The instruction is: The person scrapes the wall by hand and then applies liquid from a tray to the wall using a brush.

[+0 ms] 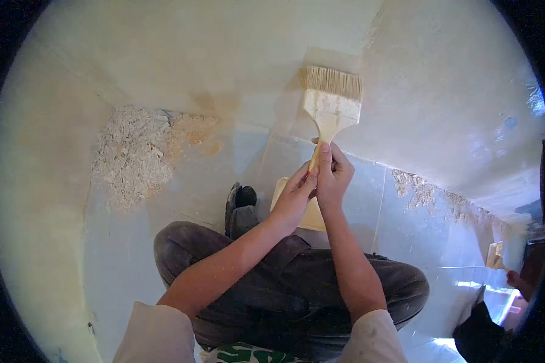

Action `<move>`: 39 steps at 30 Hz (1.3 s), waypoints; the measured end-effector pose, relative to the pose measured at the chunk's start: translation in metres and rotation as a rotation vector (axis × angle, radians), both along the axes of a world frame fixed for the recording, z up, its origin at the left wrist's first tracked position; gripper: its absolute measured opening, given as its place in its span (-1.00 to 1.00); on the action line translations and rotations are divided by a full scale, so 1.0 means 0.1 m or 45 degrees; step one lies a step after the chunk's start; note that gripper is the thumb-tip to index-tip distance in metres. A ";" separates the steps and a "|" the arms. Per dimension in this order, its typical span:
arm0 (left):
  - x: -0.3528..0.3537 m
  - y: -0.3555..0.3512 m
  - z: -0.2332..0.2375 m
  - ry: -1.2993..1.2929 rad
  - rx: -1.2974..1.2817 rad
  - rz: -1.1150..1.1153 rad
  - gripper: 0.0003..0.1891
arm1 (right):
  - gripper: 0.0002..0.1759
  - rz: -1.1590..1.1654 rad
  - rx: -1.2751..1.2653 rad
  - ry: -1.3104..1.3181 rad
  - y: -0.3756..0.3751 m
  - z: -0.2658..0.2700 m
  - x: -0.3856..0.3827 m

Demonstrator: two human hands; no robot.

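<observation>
A wide paintbrush (333, 109) with pale bristles and a cream handle points up toward the wall in front of me. Both hands grip its handle. My right hand (333, 175) is wrapped round the upper handle, thumb laid along it. Lower down, my left hand (298, 196) closes on the handle's end, where a bit of red shows. The bristles overlap the wall (254, 66) near a corner line. Under my hands a cream tray or tub (310, 216) sits on the floor, partly hidden by my wrists and forearms.
A heap of pale flakes (133, 154) lies in the left corner. More flakes (421, 189) line the foot of the right wall. The bluish floor (139, 254) spreads around my crossed legs. At far right another person's hand (515, 279) holds a similar brush (495, 255).
</observation>
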State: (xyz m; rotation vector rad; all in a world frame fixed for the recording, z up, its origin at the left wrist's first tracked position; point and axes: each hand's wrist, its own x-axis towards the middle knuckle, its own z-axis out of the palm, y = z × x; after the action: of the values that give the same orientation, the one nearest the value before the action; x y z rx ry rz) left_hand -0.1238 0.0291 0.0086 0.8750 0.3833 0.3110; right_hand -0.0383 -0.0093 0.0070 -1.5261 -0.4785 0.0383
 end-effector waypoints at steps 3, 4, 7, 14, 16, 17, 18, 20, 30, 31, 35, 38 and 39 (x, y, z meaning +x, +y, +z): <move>0.04 0.11 0.15 -0.063 0.115 -0.068 -0.60 | -0.71 0.000 0.060 -0.027 0.03 0.33 -0.01; 0.05 0.17 0.19 -0.066 0.115 -0.066 -0.60 | -0.70 0.003 0.054 0.002 0.03 0.42 -0.02; 0.07 0.27 0.24 -0.096 -0.074 -0.227 -0.58 | -0.66 0.109 -0.155 0.137 0.01 0.49 0.06; 0.00 0.16 -0.08 0.165 -0.209 -0.076 -0.71 | -0.63 0.153 -0.288 0.013 0.03 -0.02 0.10; -0.05 0.14 -0.20 0.252 -0.192 -0.007 -0.73 | -0.63 0.118 -0.609 -0.017 0.01 -0.03 0.05; -0.07 0.11 -0.26 0.288 -0.211 -0.004 -0.75 | -0.63 0.145 -0.604 -0.026 0.02 -0.06 0.02; -0.07 0.06 -0.32 0.322 -0.233 -0.010 -0.76 | -0.58 0.122 -0.658 -0.040 0.01 -0.12 0.00; -0.07 0.02 -0.36 0.393 -0.224 0.074 -0.76 | -0.51 0.102 -0.721 -0.063 0.01 -0.21 -0.02; -0.15 0.05 -0.21 0.682 -0.188 0.045 -0.73 | -0.47 0.190 -0.892 -0.040 -0.02 -0.45 0.05; -0.15 0.06 -0.19 0.696 -0.198 0.030 -0.74 | -0.47 0.207 -0.873 -0.054 -0.03 -0.47 0.07; -0.12 0.04 -0.24 0.679 -0.176 0.034 -0.70 | -0.45 0.352 -0.827 0.309 -0.06 -0.48 0.11; -0.14 0.01 -0.24 0.620 -0.174 0.076 -0.73 | -0.42 0.411 -0.970 0.293 -0.05 -0.38 0.12; -0.13 -0.01 -0.23 0.560 -0.079 0.118 -0.71 | -0.42 0.421 -0.892 0.304 -0.05 -0.33 0.12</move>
State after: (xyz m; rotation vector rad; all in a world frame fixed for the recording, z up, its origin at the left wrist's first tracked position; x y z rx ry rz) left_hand -0.1372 0.0279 -0.0139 0.8637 0.8386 0.1885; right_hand -0.0263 -0.0138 -0.0263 -2.0706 -0.5505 0.6998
